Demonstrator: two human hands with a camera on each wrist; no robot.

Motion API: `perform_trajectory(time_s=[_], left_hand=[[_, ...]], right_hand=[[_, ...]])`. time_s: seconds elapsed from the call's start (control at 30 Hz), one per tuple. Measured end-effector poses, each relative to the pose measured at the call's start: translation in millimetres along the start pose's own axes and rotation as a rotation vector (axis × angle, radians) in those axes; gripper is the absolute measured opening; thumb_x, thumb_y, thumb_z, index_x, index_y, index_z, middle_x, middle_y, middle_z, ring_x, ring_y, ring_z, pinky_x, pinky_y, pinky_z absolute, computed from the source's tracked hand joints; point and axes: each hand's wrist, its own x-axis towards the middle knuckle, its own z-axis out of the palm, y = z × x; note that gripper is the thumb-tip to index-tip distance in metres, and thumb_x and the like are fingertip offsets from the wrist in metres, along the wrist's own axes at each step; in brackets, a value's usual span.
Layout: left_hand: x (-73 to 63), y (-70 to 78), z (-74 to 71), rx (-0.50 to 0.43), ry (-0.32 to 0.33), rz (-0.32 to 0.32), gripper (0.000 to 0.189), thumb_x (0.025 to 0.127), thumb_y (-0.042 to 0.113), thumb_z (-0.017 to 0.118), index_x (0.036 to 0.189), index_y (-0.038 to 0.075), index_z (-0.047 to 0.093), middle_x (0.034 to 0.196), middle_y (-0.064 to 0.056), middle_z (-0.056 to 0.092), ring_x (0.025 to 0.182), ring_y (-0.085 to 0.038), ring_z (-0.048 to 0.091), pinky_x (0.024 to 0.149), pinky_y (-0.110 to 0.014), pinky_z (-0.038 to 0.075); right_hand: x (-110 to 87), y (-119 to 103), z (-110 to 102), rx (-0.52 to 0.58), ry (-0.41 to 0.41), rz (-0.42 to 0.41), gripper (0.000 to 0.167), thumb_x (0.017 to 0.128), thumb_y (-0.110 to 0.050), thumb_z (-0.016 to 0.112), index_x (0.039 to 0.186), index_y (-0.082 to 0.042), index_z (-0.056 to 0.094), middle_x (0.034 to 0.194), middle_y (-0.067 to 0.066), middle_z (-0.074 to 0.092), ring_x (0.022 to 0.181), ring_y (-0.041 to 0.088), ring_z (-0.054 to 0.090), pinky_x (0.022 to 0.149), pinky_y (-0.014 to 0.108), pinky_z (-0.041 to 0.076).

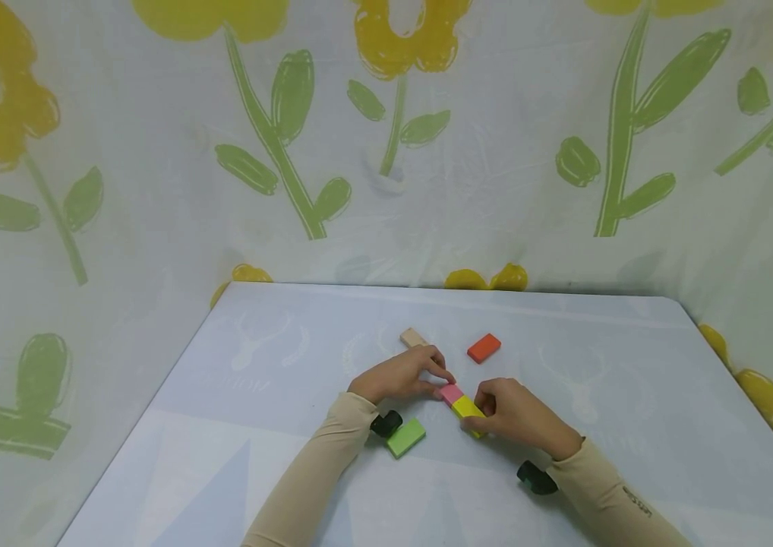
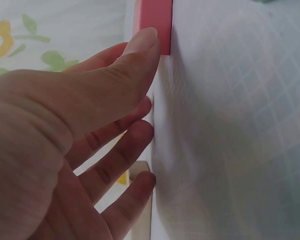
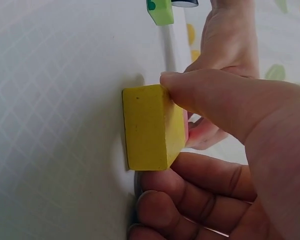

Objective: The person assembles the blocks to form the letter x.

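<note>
A pink block and a yellow block lie flat on the table, end to end in one slanting row. My left hand pinches the far end of the pink block; in the left wrist view the thumb lies on the pink block's side and the other fingers spread loosely below. With thumb and fingers, my right hand holds the near part of the yellow block. The right wrist view shows the thumb at an edge of the yellow block, fingers curled at its other side.
A green block lies beside the left wrist. Beyond the hands are an orange-red block and a plain wooden block, partly behind the left hand. The pale table meets a flower-printed cloth wall at the back.
</note>
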Motion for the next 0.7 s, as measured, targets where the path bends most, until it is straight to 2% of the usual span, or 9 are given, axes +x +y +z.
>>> perform_trajectory(time_s=[0.37, 0.7], left_hand=[[-0.7, 1.7, -0.8, 0.001, -0.004, -0.007, 0.034, 0.096, 0.022, 0.075, 0.129, 0.018, 0.075, 0.125, -0.002, 0.063, 0.115, -0.014, 0.055, 0.103, -0.026, 0.048], [-0.2, 1.3, 0.6, 0.003, 0.002, -0.021, 0.033, 0.095, 0.023, 0.076, 0.128, 0.020, 0.076, 0.126, -0.002, 0.063, 0.117, -0.014, 0.054, 0.104, -0.026, 0.048]], right_hand=[[-0.2, 0.8, 0.6, -0.026, 0.008, -0.015, 0.032, 0.081, -0.035, 0.088, 0.081, -0.014, 0.064, 0.069, -0.005, 0.054, 0.064, 0.011, 0.049, 0.055, 0.022, 0.039], [-0.9, 4.1, 0.2, -0.023, 0.025, -0.087, 0.028, 0.084, -0.035, 0.086, 0.080, -0.014, 0.066, 0.066, -0.007, 0.055, 0.060, 0.006, 0.048, 0.054, 0.022, 0.040]])
